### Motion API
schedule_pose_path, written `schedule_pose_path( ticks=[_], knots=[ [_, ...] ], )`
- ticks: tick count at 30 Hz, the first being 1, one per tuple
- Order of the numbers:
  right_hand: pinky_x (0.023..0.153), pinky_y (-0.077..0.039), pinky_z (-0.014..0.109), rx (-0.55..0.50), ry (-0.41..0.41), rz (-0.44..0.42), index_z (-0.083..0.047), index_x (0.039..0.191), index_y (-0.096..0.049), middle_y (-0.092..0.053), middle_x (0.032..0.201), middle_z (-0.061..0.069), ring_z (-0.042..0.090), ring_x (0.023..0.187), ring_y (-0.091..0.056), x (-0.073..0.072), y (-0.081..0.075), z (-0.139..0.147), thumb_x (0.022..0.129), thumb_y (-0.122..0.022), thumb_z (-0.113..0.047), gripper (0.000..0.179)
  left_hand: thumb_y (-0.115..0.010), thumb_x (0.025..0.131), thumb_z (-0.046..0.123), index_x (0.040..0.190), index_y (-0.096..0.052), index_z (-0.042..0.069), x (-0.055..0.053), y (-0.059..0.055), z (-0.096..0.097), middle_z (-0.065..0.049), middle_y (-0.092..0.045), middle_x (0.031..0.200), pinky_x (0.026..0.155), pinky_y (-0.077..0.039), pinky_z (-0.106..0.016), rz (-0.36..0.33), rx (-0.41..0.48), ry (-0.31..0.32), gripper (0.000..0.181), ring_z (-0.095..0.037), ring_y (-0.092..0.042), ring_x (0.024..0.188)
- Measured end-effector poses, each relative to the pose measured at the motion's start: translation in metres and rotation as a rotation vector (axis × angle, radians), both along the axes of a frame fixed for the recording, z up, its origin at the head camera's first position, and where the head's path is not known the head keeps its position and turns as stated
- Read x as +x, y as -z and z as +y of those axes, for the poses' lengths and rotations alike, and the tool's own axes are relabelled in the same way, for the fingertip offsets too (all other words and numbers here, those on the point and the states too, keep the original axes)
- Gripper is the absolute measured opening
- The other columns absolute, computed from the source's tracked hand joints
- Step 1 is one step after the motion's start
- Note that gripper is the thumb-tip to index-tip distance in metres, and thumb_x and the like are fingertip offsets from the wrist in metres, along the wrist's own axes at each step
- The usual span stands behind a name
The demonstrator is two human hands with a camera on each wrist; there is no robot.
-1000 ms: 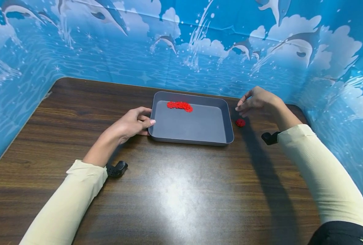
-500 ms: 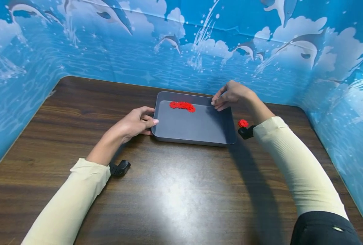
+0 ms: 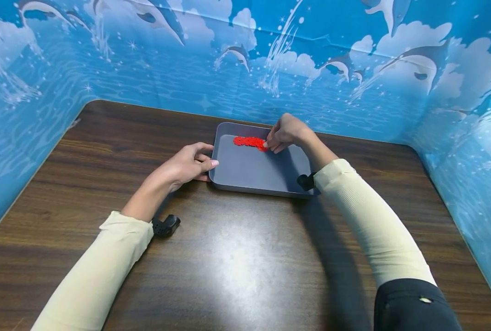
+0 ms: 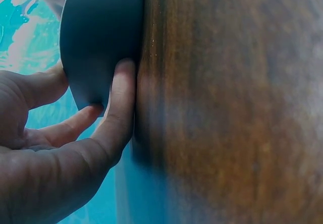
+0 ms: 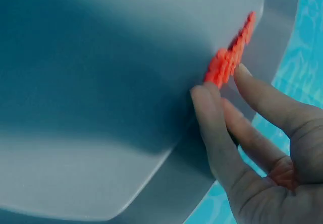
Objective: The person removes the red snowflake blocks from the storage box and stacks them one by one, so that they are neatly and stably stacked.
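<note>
The right grip (image 3: pixel 288 131) has moved leftward: a second ago it hung beyond the right side of the tray (image 3: pixel 245 168), then above its back right corner, and now its fingertips meet the right end of the row of red discs (image 3: pixel 248 141), partly covering it. The black wrist camera (image 3: pixel 305 182) has come over the tray's right side. The arm's shadow (image 3: pixel 284 163) has swung left from the bench (image 3: pixel 237 266) into the tray. The right sleeve (image 3: pixel 365 220) now hides the spot where a loose red disc showed.

Flat grey tray (image 3: pixel 245 169), red pieces (image 3: pixel 248 141) overlapping inside
</note>
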State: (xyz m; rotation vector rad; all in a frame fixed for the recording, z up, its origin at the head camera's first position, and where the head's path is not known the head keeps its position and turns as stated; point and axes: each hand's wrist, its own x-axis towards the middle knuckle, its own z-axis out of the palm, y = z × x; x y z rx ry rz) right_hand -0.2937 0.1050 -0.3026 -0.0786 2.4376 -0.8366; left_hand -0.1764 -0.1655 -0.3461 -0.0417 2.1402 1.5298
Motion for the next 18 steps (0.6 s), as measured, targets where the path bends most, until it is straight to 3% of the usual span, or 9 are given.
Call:
schedule_pose_path(
  ticks=[8, 13, 18],
  knots=[
    [0.081, -0.069, 0.037, 0.200, -0.014, 0.135, 0.004, 0.095, -0.079, -0.076, 0.070, 0.008, 0.015, 0.064, -0.077, 0.004, 0.007, -0.013, 0.090, -0.091, -0.022, 0.028, -0.057, 0.113, 0.016, 0.171, -0.026, 0.008, 0.000, 0.000, 0.001, -0.026, -0.052, 0.147, 0.111, -0.060, -0.048, 0.005, 0.007, 0.001, 0.066, -0.039, -0.064, 0.130],
    [0.087, -0.069, 0.041, 0.277, -0.015, 0.190, 0.001, 0.091, -0.078, -0.080, 0.078, 0.013, 0.021, 0.075, -0.080, 0.009, 0.008, -0.019, 0.087, -0.094, -0.030, 0.035, -0.057, 0.113, 0.016, 0.171, -0.026, 0.009, 0.000, -0.001, 0.001, -0.025, -0.051, 0.147, 0.111, -0.060, -0.047, 0.005, 0.001, 0.000, 0.066, -0.038, -0.064, 0.130],
    [0.094, -0.067, 0.042, 0.319, -0.040, 0.206, -0.002, 0.087, -0.081, -0.082, 0.085, 0.014, 0.024, 0.083, -0.082, 0.010, 0.008, -0.020, 0.089, -0.092, -0.027, 0.027, -0.057, 0.113, 0.017, 0.171, -0.026, 0.009, 0.000, -0.001, 0.001, -0.025, -0.051, 0.147, 0.111, -0.060, -0.047, 0.004, 0.000, -0.001, 0.066, -0.038, -0.064, 0.130]
  ],
)
